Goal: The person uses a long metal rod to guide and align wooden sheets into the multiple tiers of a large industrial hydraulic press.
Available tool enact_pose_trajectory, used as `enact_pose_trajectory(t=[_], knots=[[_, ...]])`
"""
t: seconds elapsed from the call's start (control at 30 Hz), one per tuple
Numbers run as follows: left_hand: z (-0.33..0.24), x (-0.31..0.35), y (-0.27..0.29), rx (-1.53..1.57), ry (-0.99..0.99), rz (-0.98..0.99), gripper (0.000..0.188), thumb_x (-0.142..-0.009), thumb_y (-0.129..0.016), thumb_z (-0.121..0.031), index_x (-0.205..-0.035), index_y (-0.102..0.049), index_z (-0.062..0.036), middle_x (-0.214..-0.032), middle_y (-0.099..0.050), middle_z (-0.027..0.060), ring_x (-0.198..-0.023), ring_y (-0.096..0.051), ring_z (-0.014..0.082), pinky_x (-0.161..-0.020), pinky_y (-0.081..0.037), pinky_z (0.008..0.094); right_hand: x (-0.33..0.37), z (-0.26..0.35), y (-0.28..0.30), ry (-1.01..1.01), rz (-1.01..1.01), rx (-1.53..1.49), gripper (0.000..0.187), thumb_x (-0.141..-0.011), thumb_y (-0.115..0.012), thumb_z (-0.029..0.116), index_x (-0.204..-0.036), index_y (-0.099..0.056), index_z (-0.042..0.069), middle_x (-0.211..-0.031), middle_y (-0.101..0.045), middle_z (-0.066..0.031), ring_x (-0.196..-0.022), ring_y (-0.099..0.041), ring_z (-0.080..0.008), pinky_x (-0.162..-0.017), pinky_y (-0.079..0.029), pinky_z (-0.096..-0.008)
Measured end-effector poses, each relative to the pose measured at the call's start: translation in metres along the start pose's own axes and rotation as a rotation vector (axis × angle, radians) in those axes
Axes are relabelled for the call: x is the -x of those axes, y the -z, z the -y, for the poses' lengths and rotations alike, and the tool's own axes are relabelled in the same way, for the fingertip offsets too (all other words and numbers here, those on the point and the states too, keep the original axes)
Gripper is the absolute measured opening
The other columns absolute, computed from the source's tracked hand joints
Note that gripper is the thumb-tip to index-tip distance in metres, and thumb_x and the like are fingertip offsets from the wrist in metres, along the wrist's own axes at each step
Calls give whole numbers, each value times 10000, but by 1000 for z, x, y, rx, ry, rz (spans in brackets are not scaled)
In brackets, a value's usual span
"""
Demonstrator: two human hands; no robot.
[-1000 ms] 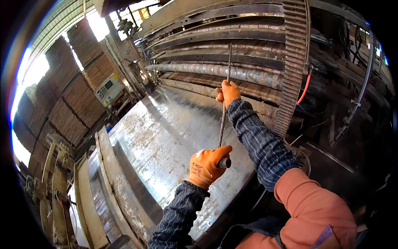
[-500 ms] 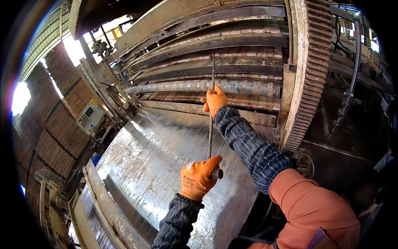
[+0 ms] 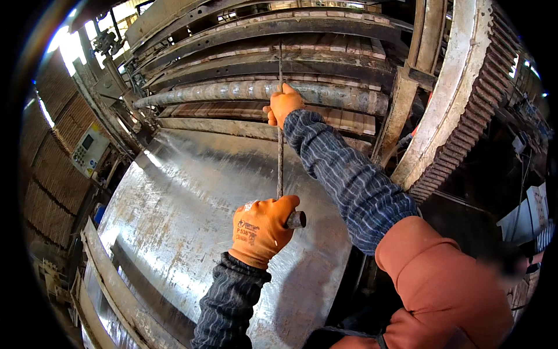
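A long thin metal rod (image 3: 280, 168) with a short round crossbar handle (image 3: 296, 219) points away from me over a shiny, scuffed metal plate (image 3: 186, 198). Wrapped round the crossbar is my left hand (image 3: 261, 230), in an orange glove. Farther along, my orange-gloved right hand (image 3: 285, 106) is closed round the shaft, just in front of a long metal roller (image 3: 221, 92). The rod's far part passes above the roller toward stacked layers of reddish-brown boards (image 3: 325, 43) between dark metal beams. I cannot make out what its tip touches.
At the right stands a large curved toothed rack (image 3: 459, 125) beside the frame post. A control panel (image 3: 90, 151) is at the left, before tall brown stacks (image 3: 52, 198). Metal rails (image 3: 116, 279) run along the plate's lower left side.
The view has turned somewhat, so the machine, plate and both hands appear farther left and higher. Both hands keep their grip on the rod.
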State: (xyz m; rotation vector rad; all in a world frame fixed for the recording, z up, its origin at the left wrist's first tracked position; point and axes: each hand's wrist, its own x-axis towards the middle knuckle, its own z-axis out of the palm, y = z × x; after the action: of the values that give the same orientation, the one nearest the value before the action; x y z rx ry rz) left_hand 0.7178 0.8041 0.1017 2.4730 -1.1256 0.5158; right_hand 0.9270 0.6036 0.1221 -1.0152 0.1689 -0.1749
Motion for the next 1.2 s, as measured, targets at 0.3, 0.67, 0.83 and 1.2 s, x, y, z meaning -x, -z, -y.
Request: enact_pose_trajectory(t=[0.3,0.67,0.83,1.2], knots=[[4,14,-3,13,7,-9,253,-730,-689,-152,-981,-687,-187,-716,-670,101,-694,-669,328,-619,-524,419,3,-15,-3,-23,-15,-12,436,-964,-392,361,-1351,-349,165,-802,-658,-177,-467,-544,-233,-405,-446,-394],[1,21,-7,-30,19,26,275,-733,-691,-177,-1008,-689,-184,-746,-691,92,-691,-669,323,-618,-519,421,15,-11,1,-190,-24,-173,503,-1027,-420,267,-1510,-286,225,-784,-640,-212,-404,-488,-224,-376,-388,-398],[-3,24,-8,147,32,-136,389,-717,-676,-73,-1094,-683,-167,-711,-669,97,-659,-645,321,-591,-495,431,32,-8,-12,-29,-118,26,537,-1008,-432,201,-1522,-277,186,-776,-645,-194,-415,-497,-211,-380,-397,-384],[-27,73,5,270,113,-376,436,-725,-655,60,-1141,-674,-70,-602,-563,105,-524,-574,267,-525,-445,354,111,-15,-21,240,40,-14,487,-987,-436,123,-1461,-329,91,-736,-576,-158,-480,-504,-167,-387,-396,-334]])
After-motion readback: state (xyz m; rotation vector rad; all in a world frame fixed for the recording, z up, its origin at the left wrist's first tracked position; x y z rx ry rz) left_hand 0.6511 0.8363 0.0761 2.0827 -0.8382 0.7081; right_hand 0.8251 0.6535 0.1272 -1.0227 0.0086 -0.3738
